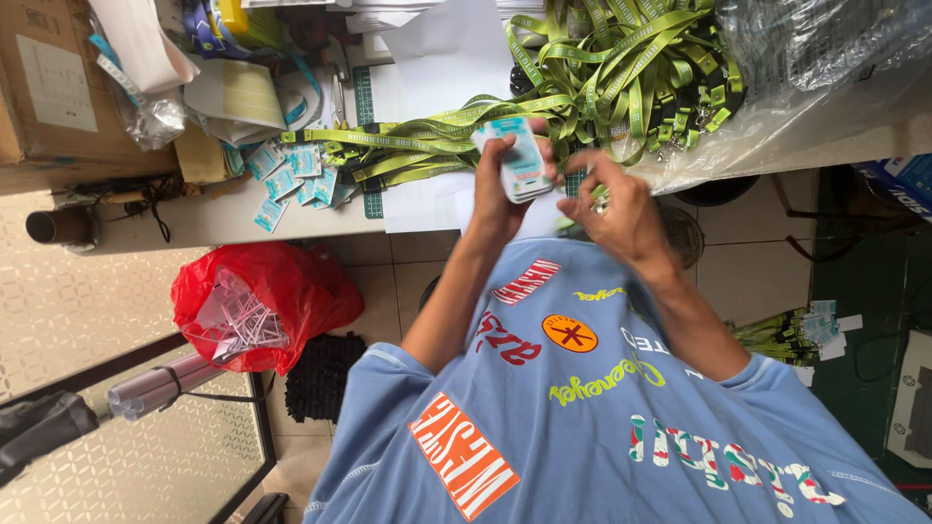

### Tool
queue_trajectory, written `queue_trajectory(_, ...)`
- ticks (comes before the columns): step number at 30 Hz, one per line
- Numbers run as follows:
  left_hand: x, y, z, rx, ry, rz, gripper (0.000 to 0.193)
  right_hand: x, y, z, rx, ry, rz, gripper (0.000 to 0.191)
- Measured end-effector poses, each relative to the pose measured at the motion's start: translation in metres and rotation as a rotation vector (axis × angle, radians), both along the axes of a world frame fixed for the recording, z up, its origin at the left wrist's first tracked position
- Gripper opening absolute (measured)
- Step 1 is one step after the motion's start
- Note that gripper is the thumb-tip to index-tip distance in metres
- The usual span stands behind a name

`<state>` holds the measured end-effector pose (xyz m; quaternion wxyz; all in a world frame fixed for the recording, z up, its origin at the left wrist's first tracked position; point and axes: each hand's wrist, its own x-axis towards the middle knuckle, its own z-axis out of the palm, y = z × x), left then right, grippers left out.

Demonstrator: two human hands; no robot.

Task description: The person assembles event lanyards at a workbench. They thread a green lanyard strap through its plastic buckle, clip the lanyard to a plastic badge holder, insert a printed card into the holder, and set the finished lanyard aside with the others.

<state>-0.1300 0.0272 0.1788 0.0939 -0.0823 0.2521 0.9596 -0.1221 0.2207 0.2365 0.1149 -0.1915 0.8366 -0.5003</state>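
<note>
Two hands, the left hand [500,184] gripping one stack of cards [519,160] and the right hand [621,213] beside it, one red bag [282,286], one cardboard box [49,87], and lanyards [621,68] too tangled to count.

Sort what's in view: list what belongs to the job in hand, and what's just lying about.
In the job:
- stack of cards, held in the left hand
- right hand, blurred, beside the stack
- green lanyards, heaped on the table
- loose cards

Lying about:
- red plastic bag on the floor
- cardboard box
- clear plastic sheet
</note>
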Motion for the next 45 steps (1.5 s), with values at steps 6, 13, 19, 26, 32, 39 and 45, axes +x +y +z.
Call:
queue_trajectory(6,0.026,0.002,-0.019,-0.431,0.087,-0.369,0.034,-0.008,-0.009,0.065,0.556,0.104,0.261,0.13)
queue_trajectory(13,0.038,0.007,-0.02,-0.627,0.0,-0.519,0.032,-0.011,-0.018,0.064,0.672,0.006,0.299,0.1)
queue_trajectory(19,0.035,0.003,0.005,-0.345,-0.005,-0.182,0.033,-0.02,0.013,0.03,-0.264,-0.422,0.219,0.083)
queue_trajectory(26,0.044,0.007,0.013,-0.517,0.051,-0.15,0.03,-0.022,0.035,-0.003,-0.685,-0.678,-0.048,0.043)
queue_trajectory(32,0.047,0.016,-0.006,-0.19,-0.009,-0.13,0.028,-0.018,0.029,-0.018,-0.898,-0.71,-0.121,0.038)
queue_trajectory(39,0.055,0.011,0.001,-0.408,-0.005,-0.084,0.037,-0.013,0.026,-0.022,-0.72,-0.647,-0.082,0.025)
queue_trajectory(45,0.061,0.004,0.026,-0.7,0.166,-0.083,0.039,-0.006,0.017,-0.021,-0.454,-0.531,-0.053,0.027)
